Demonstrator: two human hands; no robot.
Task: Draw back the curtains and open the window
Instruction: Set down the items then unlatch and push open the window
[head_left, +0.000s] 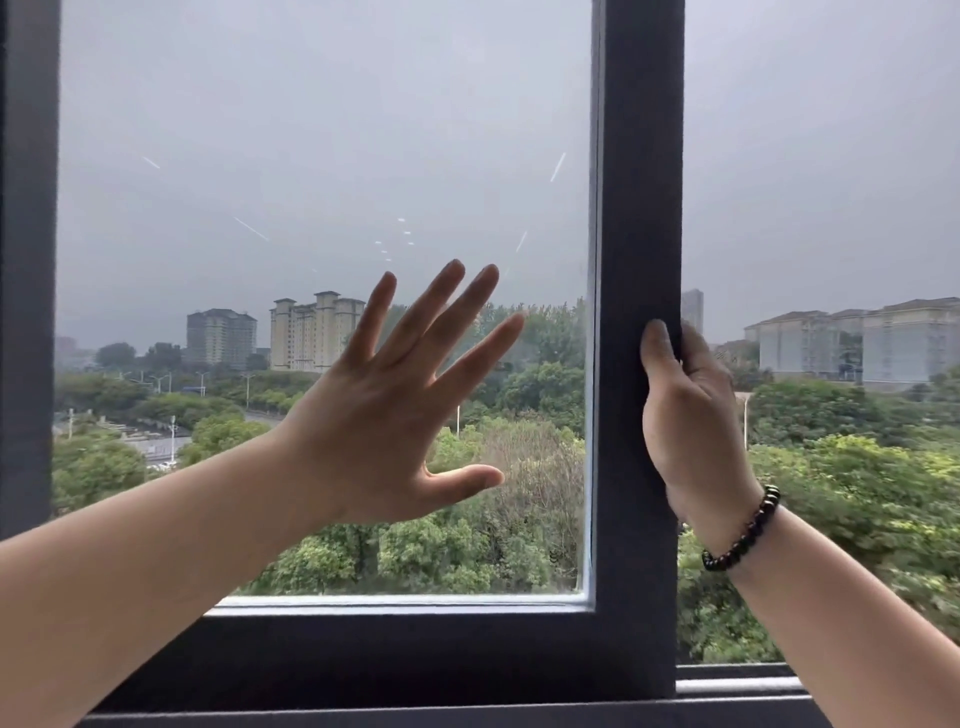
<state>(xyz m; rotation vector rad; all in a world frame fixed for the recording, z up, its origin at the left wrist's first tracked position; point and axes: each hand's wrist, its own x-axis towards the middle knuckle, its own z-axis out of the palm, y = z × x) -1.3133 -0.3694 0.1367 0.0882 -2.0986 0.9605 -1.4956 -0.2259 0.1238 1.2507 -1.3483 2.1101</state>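
A sliding window sash with a dark frame (640, 208) fills most of the head view, its glass pane (322, 156) on the left. My left hand (395, 400) lies flat with fingers spread against the glass, low in the pane. My right hand (685, 410) is wrapped around the sash's right upright, thumb on the front face, fingers behind the edge. A dark bead bracelet (744, 530) sits on that wrist. To the right of the upright there is a gap (821, 260) with an unglazed look at trees and buildings. No curtains are in view.
The dark bottom rail and track (737, 686) run along the lower edge. Another dark upright (28, 260) stands at the far left. Outside are green treetops, a road and pale apartment blocks under a grey sky.
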